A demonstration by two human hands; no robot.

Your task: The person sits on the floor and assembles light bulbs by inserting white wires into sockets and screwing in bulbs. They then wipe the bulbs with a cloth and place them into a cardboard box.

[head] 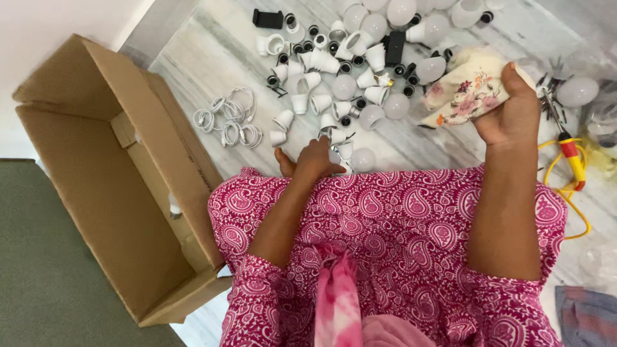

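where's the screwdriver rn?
Head view, far right: the red-and-yellow screwdriver lies on the marble floor, across the yellow cable, just right of the right hand.

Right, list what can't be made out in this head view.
- Left hand: its fingers cover whatever bulb part it grips.
- Right hand: floral cloth wraps anything inside it.
- Cardboard box: its near wall hides most of the bottom.
- White bulb domes: cut off by the top edge.
- Yellow cable: one end lost under clutter at the right edge.
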